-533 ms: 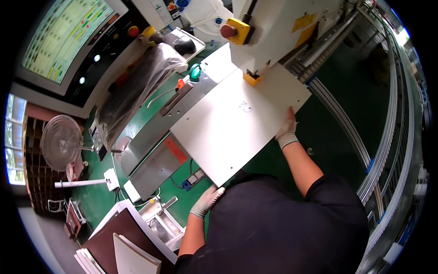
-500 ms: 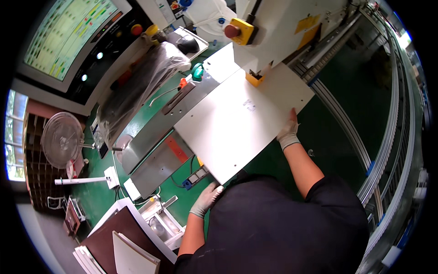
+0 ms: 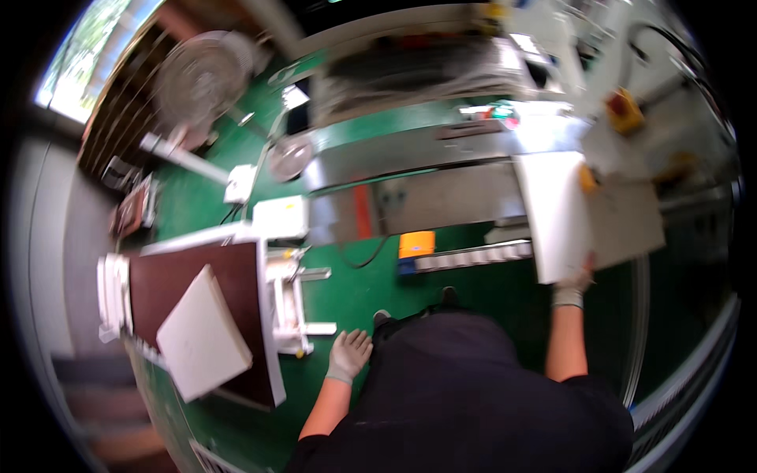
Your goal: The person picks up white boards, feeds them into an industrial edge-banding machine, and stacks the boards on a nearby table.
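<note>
My right hand (image 3: 577, 285), in a pale work glove, grips the near edge of a white panel (image 3: 552, 209) at the right end of a metal machine bed. The panel reaches from the bed out toward me, with part of it under the yellow-marked machine. My left hand (image 3: 349, 356), gloved alike, hangs beside my body with its fingers stretched out and nothing in it. Nearest to it on the left is a low white frame cart (image 3: 296, 307). The picture is smeared, and my right fingers under the panel are hidden.
A stack of white panels (image 3: 205, 339) lies askew on a brown-topped pallet (image 3: 169, 292) at left. A fan (image 3: 203, 75) stands behind. The metal bed (image 3: 449, 201) spans the middle, with a red emergency button (image 3: 619, 106) at upper right and rails (image 3: 686, 394) at lower right.
My view has turned left, toward the stack. My left hand has let go of the white panel and moved away from it. My right hand has stayed at its edge.
</note>
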### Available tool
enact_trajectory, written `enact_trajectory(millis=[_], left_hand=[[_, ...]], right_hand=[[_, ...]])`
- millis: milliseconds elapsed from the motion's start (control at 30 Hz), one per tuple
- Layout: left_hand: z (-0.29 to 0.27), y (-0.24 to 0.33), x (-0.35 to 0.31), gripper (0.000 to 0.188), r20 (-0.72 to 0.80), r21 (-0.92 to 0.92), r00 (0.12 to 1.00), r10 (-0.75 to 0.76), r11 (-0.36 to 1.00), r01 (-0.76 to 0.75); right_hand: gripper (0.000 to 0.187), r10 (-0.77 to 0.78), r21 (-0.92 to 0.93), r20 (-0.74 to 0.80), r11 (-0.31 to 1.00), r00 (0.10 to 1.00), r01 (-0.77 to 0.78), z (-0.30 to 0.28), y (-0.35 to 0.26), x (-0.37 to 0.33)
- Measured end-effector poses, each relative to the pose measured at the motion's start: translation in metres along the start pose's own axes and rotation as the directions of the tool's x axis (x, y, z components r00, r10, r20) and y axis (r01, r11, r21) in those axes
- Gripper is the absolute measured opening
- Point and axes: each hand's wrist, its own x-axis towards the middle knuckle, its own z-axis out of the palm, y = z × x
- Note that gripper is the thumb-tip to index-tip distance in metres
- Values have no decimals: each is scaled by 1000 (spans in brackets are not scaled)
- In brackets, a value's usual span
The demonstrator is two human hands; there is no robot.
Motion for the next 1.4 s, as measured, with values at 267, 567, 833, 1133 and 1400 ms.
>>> enact_trajectory(millis=[267, 567, 833, 1133, 1400], left_hand=[[-64, 57, -84, 41, -236, -259, 879, 413, 845, -467], [-119, 92, -152, 48, -101, -285, 654, 750, 608, -741], [-121, 128, -146, 37, -180, -60, 770, 612, 775, -629], [-74, 117, -155, 31, 200, 136, 803, 561, 796, -590], [-203, 138, -181, 49, -240, -436, 684, 689, 553, -710]], right_hand=[[43, 196, -142, -91, 968, 976, -207, -65, 11, 71], [41, 716, -725, 57, 509, 696, -465, 14, 230, -195], [44, 972, -912, 236, 212, 24, 350, 136, 293, -395], [47, 954, -951, 298, 297, -2, 89, 171, 299, -502], [39, 880, -935, 321, 354, 351, -33, 162, 272, -447]])
